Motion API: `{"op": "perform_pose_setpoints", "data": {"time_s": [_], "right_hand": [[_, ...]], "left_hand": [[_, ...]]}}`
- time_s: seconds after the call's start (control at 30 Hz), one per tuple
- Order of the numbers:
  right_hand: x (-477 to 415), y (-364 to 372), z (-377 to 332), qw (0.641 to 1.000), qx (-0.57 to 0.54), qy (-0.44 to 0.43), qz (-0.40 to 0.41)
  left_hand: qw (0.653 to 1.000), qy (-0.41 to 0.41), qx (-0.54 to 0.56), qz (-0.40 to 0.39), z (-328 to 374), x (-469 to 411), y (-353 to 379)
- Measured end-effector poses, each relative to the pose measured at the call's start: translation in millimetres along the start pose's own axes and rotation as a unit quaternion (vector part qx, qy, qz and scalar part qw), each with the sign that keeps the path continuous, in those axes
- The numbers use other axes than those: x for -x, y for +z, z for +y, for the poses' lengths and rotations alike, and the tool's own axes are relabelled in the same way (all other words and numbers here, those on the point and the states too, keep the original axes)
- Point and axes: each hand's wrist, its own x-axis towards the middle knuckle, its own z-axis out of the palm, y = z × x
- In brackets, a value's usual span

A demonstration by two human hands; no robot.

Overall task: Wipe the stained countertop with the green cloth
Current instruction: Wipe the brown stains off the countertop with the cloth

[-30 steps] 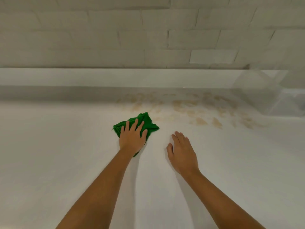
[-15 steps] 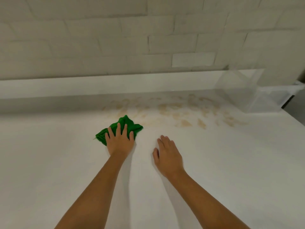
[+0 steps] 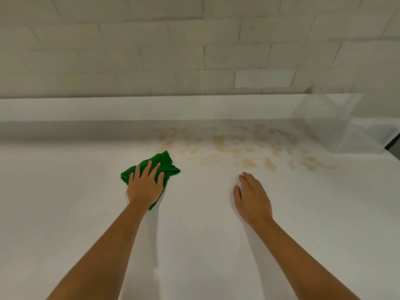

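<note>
Two bare arms reach up from the bottom of the frame over a white worktop (image 3: pixel 65 213).

The left hand (image 3: pixel 145 187) is a little left of the middle of the frame. It lies flat on top of the green cloth (image 3: pixel 165 162). Its fingers (image 3: pixel 149 168) are straight and spread out. They press the cloth down on the worktop and are not curled round it. The cloth is crumpled. Most of it pokes out past the fingertips toward the upper right, and a small corner shows beside the wrist.

The right hand (image 3: pixel 252 198) is a little right of the middle, well apart from the cloth. It rests palm down on the bare worktop. Its fingers (image 3: pixel 249 180) are straight and close together, and they hold nothing.

Farther back, light brown stains (image 3: pixel 246 163) are spread over the worktop. They run from just above the cloth across to the right side. The closest ones sit just past the right hand's fingertips.

A clear plastic box (image 3: pixel 346 131) stands at the right edge of the frame, beside the stains. Behind it all runs a low white ledge (image 3: pixel 108 107), and above that is a white brick wall (image 3: pixel 194 50).
</note>
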Motion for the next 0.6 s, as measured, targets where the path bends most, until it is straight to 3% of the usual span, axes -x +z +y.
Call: {"op": "perform_pose_setpoints", "data": {"time_s": [0.13,0.33,0.5,0.6], "right_hand": [[1,3,-1,1.000,-0.012,-0.001,0.026],[-1,4,1,0.999,-0.011,0.003,0.040],[0,4,2,0.999,-0.003,-0.002,0.035],[1,3,-1,1.000,-0.007,-0.003,0.028]], "left_hand": [[1.000,-0.029,-0.005,0.006,28,4,3],[0.996,0.084,-0.015,-0.011,96,23,16],[0.987,0.155,-0.013,-0.030,72,15,11],[0.993,0.118,-0.003,-0.019,42,4,5]]}}
